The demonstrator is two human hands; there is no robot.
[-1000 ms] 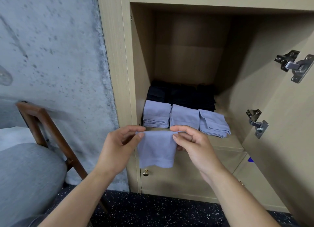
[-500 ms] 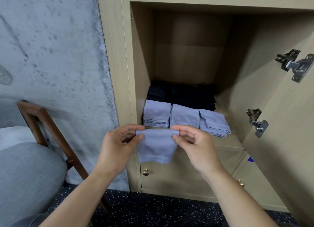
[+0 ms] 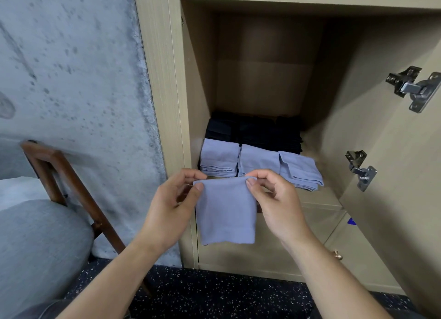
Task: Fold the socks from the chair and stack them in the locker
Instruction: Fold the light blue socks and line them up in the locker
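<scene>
My left hand (image 3: 170, 207) and right hand (image 3: 278, 206) pinching a folded blue sock's (image 3: 226, 213) top corners, hanging before the open locker (image 3: 164, 80), blue stacks (image 3: 259, 160) near, dark stacks (image 3: 254, 131) far.

matt cloth sock (image 3: 226, 213), wood-grain locker (image 3: 164, 104).

One light blue sock (image 3: 226, 213) hangs between two hands, three light blue folded piles (image 3: 259, 161) and one dark row (image 3: 253, 132) fill one locker (image 3: 162, 80), beside one chair (image 3: 69, 175).

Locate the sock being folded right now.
In the head view, the blue sock hangs centre frame, pinched at its top corners by the left hand and right hand, before the locker shelf.
</scene>
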